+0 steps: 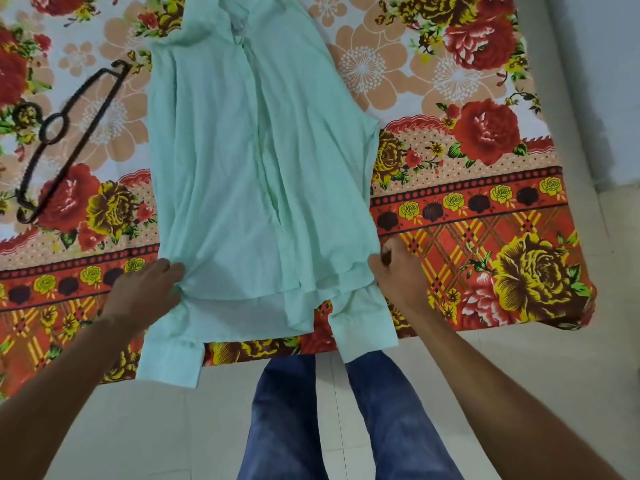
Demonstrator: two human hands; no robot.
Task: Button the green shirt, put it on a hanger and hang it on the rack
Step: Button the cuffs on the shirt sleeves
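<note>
Now left grip and right grip pinch the green shirt stretched between them.

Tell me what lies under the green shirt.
The floral bedsheet shows all round the green shirt, and two cuffs poke out below its hem. The sleeves above them and anything else underneath are covered.

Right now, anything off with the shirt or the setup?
Nothing damaged. The green shirt lies wrinkled on the bedsheet. Its fronts gape apart near the hem and the hem edges sit uneven. Both cuffs hang past the bed edge. The hanger lies apart, to the shirt's left.
</note>
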